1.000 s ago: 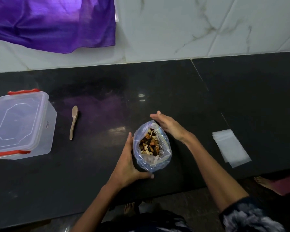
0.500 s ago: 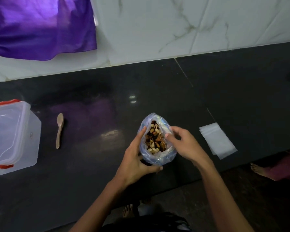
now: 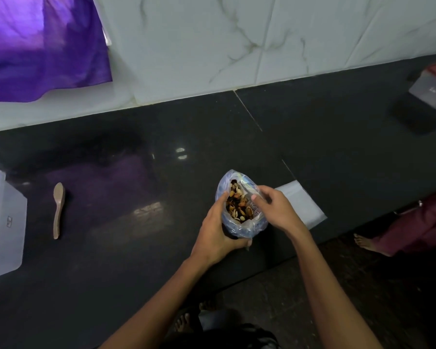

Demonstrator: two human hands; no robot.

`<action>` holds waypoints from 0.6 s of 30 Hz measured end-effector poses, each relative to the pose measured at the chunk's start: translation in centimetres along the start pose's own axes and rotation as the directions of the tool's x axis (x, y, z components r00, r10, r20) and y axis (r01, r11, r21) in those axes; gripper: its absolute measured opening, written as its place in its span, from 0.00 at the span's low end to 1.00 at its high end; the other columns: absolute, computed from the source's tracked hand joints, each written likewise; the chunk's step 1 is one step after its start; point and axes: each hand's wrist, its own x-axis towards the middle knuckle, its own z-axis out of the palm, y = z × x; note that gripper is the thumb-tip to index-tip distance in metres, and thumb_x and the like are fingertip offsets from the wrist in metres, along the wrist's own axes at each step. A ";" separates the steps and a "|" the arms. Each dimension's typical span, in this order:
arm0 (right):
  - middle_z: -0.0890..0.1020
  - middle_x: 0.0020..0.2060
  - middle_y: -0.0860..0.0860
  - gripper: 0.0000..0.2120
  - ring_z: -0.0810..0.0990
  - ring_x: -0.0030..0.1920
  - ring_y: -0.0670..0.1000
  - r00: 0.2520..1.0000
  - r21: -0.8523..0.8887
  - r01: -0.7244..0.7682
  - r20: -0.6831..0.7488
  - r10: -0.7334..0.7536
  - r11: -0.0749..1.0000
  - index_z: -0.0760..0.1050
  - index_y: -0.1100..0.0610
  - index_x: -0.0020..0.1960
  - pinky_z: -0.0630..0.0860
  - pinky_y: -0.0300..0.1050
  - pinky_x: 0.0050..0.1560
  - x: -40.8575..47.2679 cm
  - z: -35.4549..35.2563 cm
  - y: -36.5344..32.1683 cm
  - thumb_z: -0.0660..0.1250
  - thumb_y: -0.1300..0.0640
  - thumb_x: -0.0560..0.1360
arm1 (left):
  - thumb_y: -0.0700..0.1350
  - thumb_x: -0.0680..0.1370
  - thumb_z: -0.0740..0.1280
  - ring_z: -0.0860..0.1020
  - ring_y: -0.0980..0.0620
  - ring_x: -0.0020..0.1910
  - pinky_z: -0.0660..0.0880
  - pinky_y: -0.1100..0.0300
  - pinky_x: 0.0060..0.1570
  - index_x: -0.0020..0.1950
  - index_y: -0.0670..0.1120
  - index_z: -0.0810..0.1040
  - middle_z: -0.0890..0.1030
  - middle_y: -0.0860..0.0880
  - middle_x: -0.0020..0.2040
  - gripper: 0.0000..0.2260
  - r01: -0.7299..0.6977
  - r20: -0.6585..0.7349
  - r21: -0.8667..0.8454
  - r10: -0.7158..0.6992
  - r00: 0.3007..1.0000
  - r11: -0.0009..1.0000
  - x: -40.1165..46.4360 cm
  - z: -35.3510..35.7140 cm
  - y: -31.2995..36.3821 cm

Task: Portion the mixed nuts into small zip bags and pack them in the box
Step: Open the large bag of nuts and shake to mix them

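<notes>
Right now the person is opening up the big bag of nuts (image 3: 242, 222) so the nuts can be scooped out. To do this well, the bag should stay standing up straight on the counter (image 3: 141, 248), with its mouth pulled wide. If it tips, nuts may spill. A slow, gentle pull on the thin plastic looks best, since it may tear.

The left hand (image 3: 217, 235) is curled round the near left side of the bag and grips it low down. The thumb lies along the bag's left edge. The right hand (image 3: 275, 210) is at the right side of the bag's mouth. Its fingers (image 3: 256, 197) are bent and seem to pinch the plastic rim there. So the bag sits between the 2 hands, touching both.

The mixed nuts (image 3: 238, 205) show inside the open top. The stack of small zip bags (image 3: 302, 205) lies flat on the counter just beside the right hand, partly hidden behind it. The wooden spoon (image 3: 58, 210) lies well apart, to the left. The clear box (image 3: 3, 222) sits further left, at the edge of the view. None of the small bags looks filled yet, so the job is likely just starting.
</notes>
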 end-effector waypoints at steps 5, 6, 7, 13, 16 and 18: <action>0.80 0.56 0.48 0.16 0.79 0.56 0.47 0.999 0.004 0.000 -0.054 0.001 1.000 0.73 0.53 0.66 0.77 0.45 0.55 0.4 -0.5 0.3 0.64 0.52 0.78 | 0.53 0.59 0.81 0.66 0.63 0.69 0.68 0.60 0.68 0.70 0.70 0.51 0.67 0.63 0.68 0.50 0.004 0.005 0.000 -0.004 1.000 1.000 0.0 0.6 0.6; 0.80 0.57 0.48 0.17 0.78 0.56 0.47 0.998 0.003 -0.003 -0.062 0.003 1.000 0.73 0.53 0.66 0.76 0.44 0.55 0.4 -0.5 0.3 0.64 0.52 0.78 | 0.54 0.59 0.81 0.67 0.61 0.70 0.69 0.57 0.68 0.71 0.68 0.53 0.67 0.61 0.70 0.50 0.006 0.005 -0.008 -0.006 1.000 1.000 0.0 0.6 0.6; 0.80 0.58 0.48 0.17 0.78 0.56 0.46 0.998 -0.004 -0.005 -0.067 0.004 1.000 0.72 0.53 0.66 0.76 0.43 0.55 0.4 -0.5 0.4 0.64 0.52 0.78 | 0.54 0.59 0.81 0.67 0.60 0.70 0.69 0.53 0.68 0.73 0.65 0.55 0.67 0.59 0.71 0.50 0.004 0.005 -0.018 -0.004 1.000 1.000 0.0 0.5 0.4; 0.72 0.65 0.51 0.19 0.73 0.63 0.49 0.985 -0.178 0.024 -0.162 -0.053 0.984 0.70 0.53 0.68 0.70 0.41 0.57 -0.4 -1.0 -1.1 0.65 0.53 0.78 | 0.52 0.58 0.82 0.61 0.58 0.74 0.63 0.56 0.72 0.75 0.61 0.54 0.61 0.56 0.76 0.52 0.012 -0.037 -0.048 -0.014 0.999 0.999 -0.7 -1.1 0.5; 0.72 0.65 0.49 0.18 0.71 0.64 0.47 0.969 -0.251 0.112 -0.185 -0.161 0.961 0.71 0.52 0.67 0.67 0.38 0.56 -0.6 -1.0 -3.3 0.64 0.54 0.78 | 0.45 0.59 0.83 0.59 0.58 0.72 0.61 0.64 0.67 0.76 0.60 0.51 0.56 0.59 0.74 0.55 0.027 -0.104 -0.070 -0.034 0.994 0.997 -1.4 -3.2 1.4; 0.72 0.63 0.47 0.17 0.70 0.61 0.43 0.961 -0.238 0.194 -0.149 -0.233 0.952 0.72 0.51 0.66 0.65 0.37 0.55 -0.5 -0.5 -5.2 0.64 0.54 0.78 | 0.43 0.59 0.82 0.59 0.58 0.72 0.62 0.67 0.65 0.75 0.60 0.52 0.57 0.61 0.72 0.54 0.019 -0.184 -0.078 -0.033 0.982 0.997 -2.0 -5.2 2.0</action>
